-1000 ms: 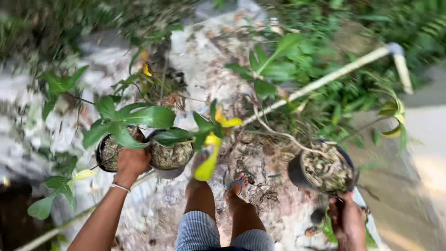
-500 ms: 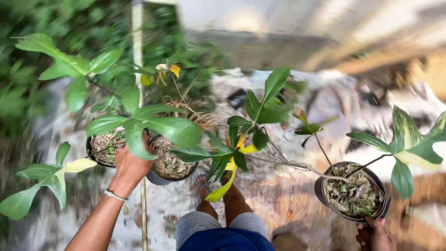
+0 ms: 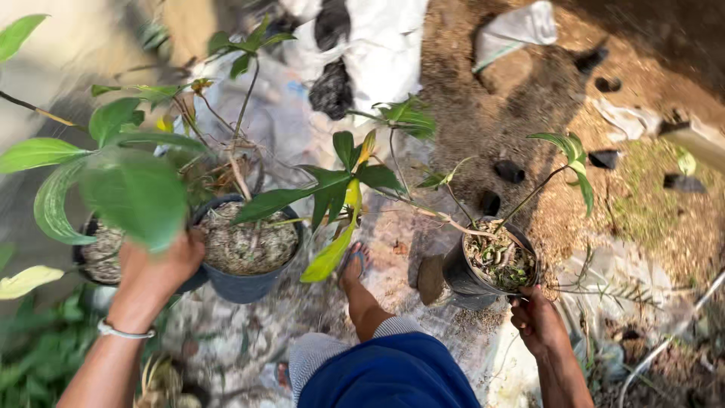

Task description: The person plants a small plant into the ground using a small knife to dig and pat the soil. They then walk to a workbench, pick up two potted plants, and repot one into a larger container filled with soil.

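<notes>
Pots (image 3: 245, 261) gripped by left hand (image 3: 155, 268); right hand (image 3: 540, 321) holds pot (image 3: 491, 268).

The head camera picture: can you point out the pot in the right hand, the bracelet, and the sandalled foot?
Black pot (image 3: 462, 278): head view, on its dark outer wall.
Bracelet (image 3: 124, 331): head view, on the silver band around the left wrist.
Foot (image 3: 353, 266): head view, on the top of the foot by the sandal strap.
</notes>
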### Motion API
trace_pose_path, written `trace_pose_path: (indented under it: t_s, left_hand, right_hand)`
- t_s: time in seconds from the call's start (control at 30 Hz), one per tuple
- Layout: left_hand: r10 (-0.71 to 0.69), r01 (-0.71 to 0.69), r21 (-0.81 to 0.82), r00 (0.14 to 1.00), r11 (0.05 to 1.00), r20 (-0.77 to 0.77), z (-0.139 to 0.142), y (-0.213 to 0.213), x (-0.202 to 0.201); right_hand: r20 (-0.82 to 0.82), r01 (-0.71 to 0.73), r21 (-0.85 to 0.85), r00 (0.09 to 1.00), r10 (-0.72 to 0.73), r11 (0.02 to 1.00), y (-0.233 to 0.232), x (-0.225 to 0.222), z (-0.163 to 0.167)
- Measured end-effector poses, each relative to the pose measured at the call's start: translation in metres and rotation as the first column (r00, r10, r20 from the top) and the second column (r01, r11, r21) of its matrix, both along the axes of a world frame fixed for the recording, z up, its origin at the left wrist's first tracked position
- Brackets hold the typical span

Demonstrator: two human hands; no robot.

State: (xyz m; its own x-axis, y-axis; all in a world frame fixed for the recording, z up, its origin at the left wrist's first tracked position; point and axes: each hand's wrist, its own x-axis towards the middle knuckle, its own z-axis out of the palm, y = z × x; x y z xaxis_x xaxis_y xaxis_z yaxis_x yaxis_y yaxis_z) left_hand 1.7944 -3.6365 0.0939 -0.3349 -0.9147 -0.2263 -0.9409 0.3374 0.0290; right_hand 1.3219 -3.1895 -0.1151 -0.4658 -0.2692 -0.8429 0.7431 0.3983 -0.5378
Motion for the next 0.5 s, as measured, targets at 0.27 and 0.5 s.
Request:
trace_pose_path:
  t_s: [0.27,0.5]
  left_hand:
    - [-0.267,0.296,0.098,0.934,0.95,-0.238,-0.075,-0.09,-0.184]
    - [-0.627,0.56,-0.305,0.578,0.77,-0.522,-0.12,-0.162,-0.305]
  right_hand:
    - [-0.067,0.331,-0.077,0.939,-0.336,0.941,0.017,0.004,0.051]
    - [-0.017,0.512,-0.118,0.856,-0.517,0.851,-0.013,-0.022,0.016]
